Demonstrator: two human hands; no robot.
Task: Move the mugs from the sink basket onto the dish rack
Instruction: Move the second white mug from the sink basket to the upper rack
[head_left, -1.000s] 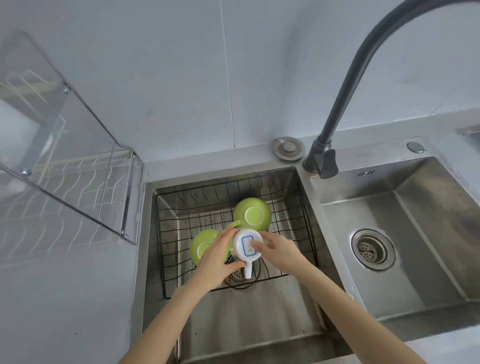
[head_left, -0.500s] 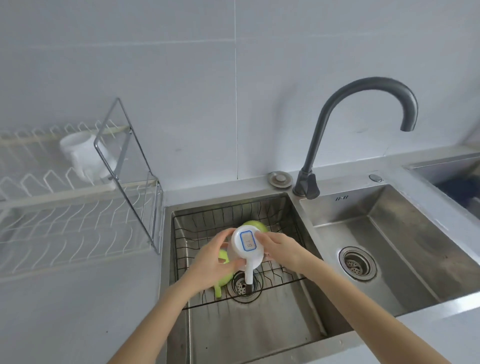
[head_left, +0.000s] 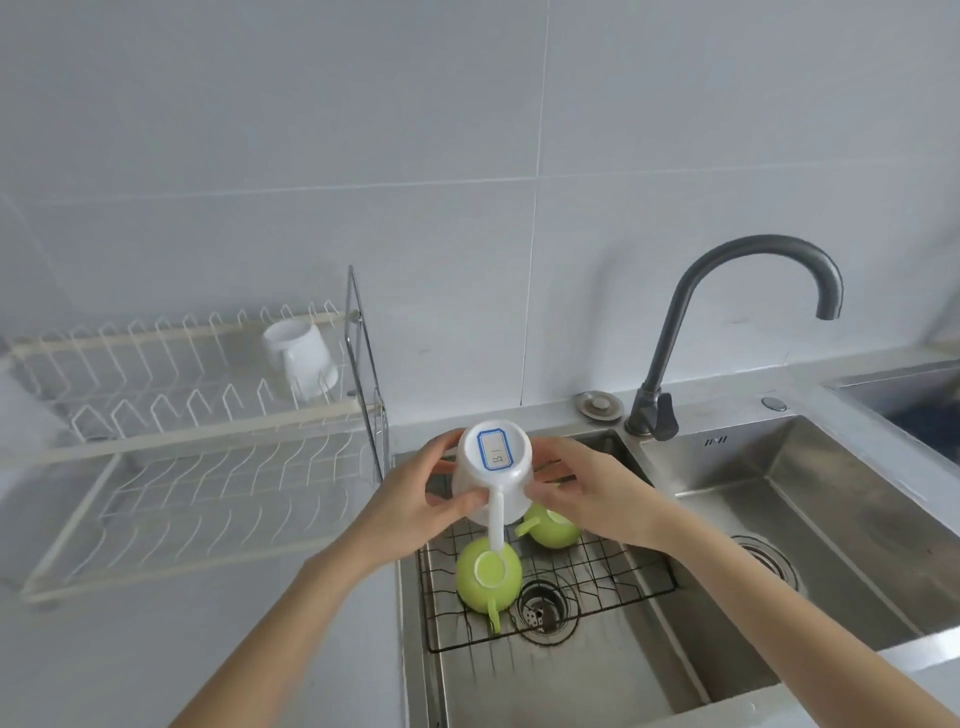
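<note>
Both hands hold a white mug (head_left: 493, 470) upside down above the left sink, its blue-framed label up and its handle pointing toward me. My left hand (head_left: 410, 501) grips its left side, my right hand (head_left: 587, 493) its right side. Below, two green mugs lie upside down in the black wire sink basket (head_left: 613, 582): one (head_left: 488, 574) near the drain, one (head_left: 553, 527) partly hidden under my right hand. Another white mug (head_left: 301, 358) stands upside down on the upper tier of the white dish rack (head_left: 197, 415) to the left.
A dark curved faucet (head_left: 727, 322) rises between the two sink bowls. The right bowl (head_left: 810, 525) has a drain strainer. A metal end frame (head_left: 366, 374) of the rack stands next to the sink's left edge. Grey countertop lies under the rack.
Both hands have lifted the white mug up out of the basket and slightly left toward the rack. My view tilted up, bringing the rack and faucet into sight.
</note>
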